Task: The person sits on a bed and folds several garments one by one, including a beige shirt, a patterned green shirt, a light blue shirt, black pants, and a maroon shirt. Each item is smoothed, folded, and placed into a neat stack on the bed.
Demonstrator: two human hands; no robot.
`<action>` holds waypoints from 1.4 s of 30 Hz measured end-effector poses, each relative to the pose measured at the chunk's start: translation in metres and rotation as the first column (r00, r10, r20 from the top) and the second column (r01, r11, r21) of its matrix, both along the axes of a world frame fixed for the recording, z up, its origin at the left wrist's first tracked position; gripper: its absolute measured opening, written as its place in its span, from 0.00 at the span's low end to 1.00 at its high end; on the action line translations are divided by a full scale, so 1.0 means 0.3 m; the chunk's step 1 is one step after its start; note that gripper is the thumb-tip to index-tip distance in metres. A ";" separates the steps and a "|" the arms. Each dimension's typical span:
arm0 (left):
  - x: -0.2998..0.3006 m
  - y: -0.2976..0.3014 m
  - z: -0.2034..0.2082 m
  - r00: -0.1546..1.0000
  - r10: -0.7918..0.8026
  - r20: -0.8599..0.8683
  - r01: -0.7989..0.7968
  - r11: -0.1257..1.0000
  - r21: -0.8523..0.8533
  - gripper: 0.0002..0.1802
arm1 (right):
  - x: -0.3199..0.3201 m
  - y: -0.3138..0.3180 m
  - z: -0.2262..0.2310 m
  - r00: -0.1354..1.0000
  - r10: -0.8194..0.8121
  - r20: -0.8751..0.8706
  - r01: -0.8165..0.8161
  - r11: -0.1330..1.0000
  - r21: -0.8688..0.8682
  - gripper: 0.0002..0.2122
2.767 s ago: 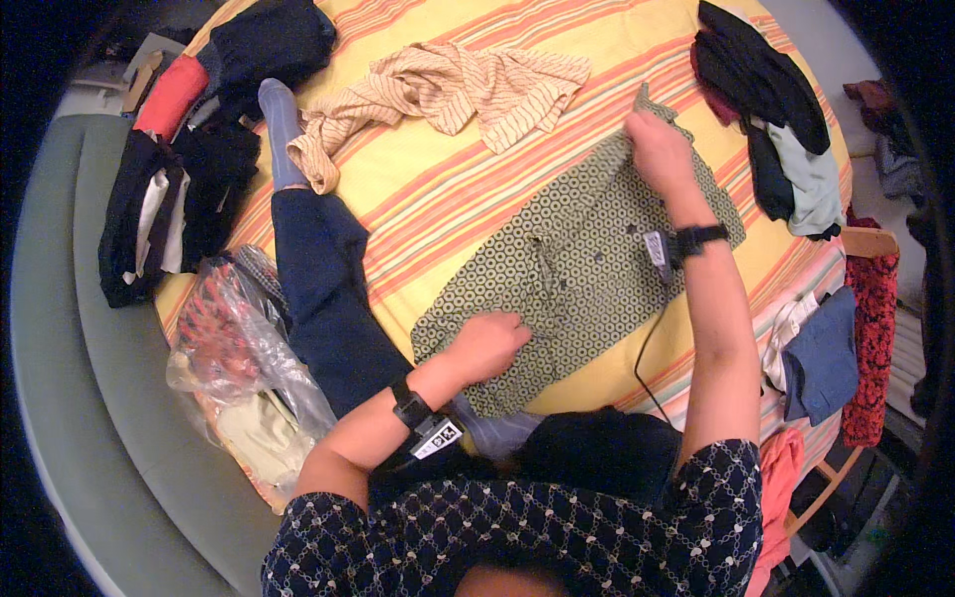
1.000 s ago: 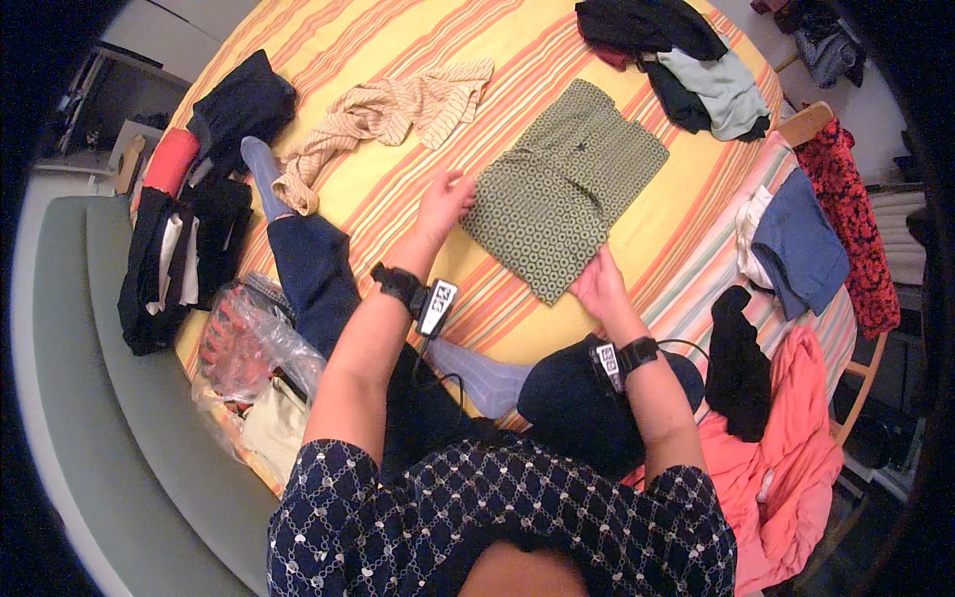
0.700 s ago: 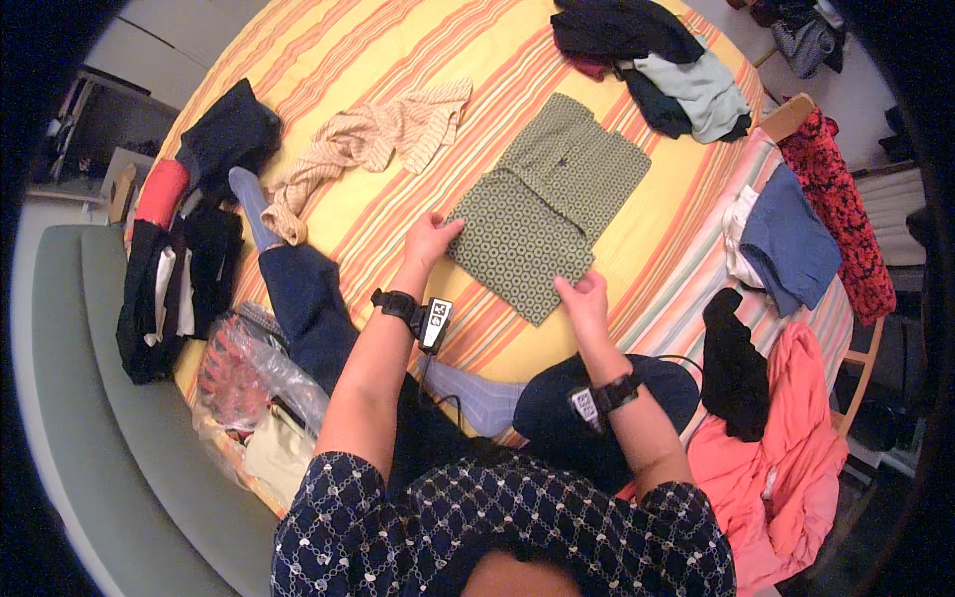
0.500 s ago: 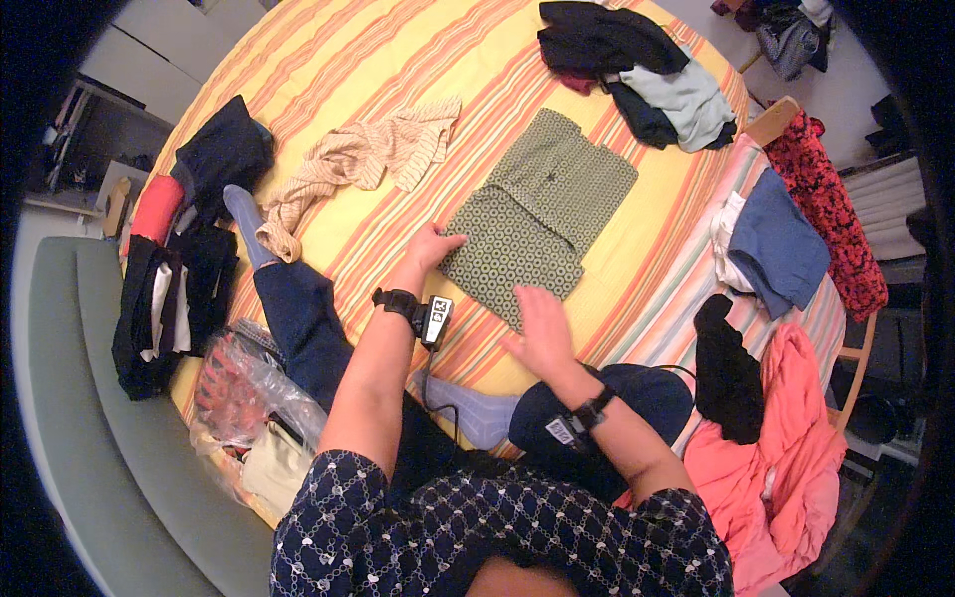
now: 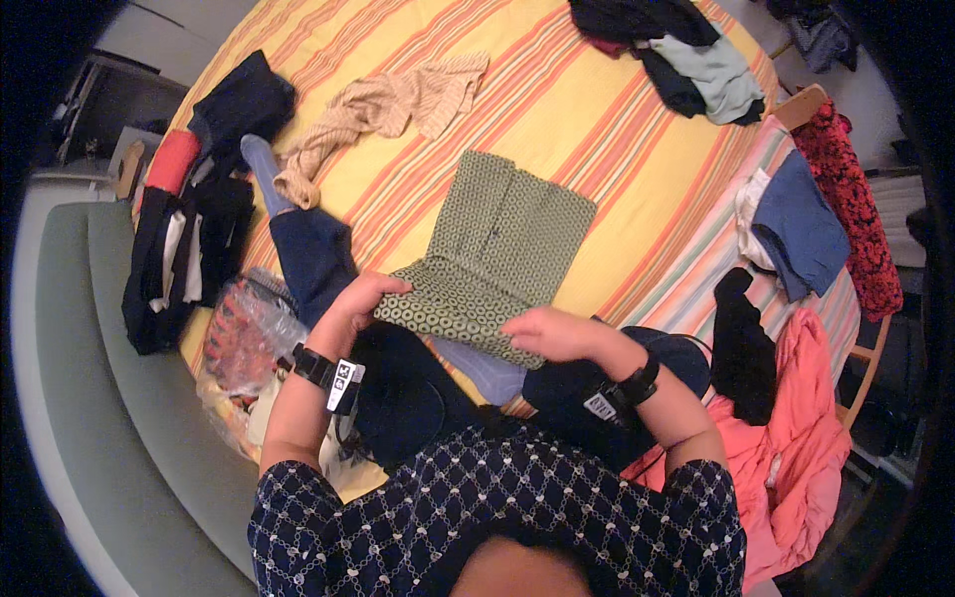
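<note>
A folded green garment (image 5: 517, 234) with a small ring pattern lies on the striped bed cover in front of me. Its exact kind is hard to make out. The far half rests flat on the bed, while the near edge is lifted toward my body. My left hand (image 5: 370, 298) is closed on the near left corner, thumb on top. At the near right part, my right hand (image 5: 549, 333) pinches the cloth, fingers curled. Below the lifted edge shows a blue-grey sock (image 5: 482, 370) on my foot. A strap with a small device sits on each wrist.
A crumpled beige striped garment (image 5: 398, 99) lies on the striped bed cover (image 5: 388, 214). Dark clothes (image 5: 244, 95) are stacked left, beside a plastic bag (image 5: 254, 338). Dark and pale clothes (image 5: 711, 75) lie far right; blue (image 5: 801, 224), black (image 5: 744, 348) and coral (image 5: 796, 438) ones lie nearer right.
Both hands have taken hold of the green garment's near edge, which now comes up and closer to my body. The garment has been pulled toward me and turned slightly.
</note>
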State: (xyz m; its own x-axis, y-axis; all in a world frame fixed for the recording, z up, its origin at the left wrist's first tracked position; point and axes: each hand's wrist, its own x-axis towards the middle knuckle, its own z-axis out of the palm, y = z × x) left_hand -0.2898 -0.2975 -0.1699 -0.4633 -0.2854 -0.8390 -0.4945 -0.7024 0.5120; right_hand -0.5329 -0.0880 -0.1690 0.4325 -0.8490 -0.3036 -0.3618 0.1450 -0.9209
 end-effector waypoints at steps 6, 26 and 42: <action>-0.182 -0.092 -0.055 0.950 0.293 -0.112 -0.284 0.955 0.087 0.13 | -0.280 -0.144 -0.057 0.931 -0.336 0.140 0.300 0.927 0.226 0.11; -0.328 0.110 -0.162 0.953 0.087 -0.292 -0.202 0.897 -0.394 0.17 | -0.067 -0.117 -0.212 0.365 -0.901 0.234 0.810 0.431 0.398 0.24; 1.131 0.561 0.437 0.462 0.593 -0.659 -0.887 0.301 -0.351 0.31 | 1.079 -0.367 0.276 0.777 -0.044 0.628 -0.036 0.993 0.113 0.16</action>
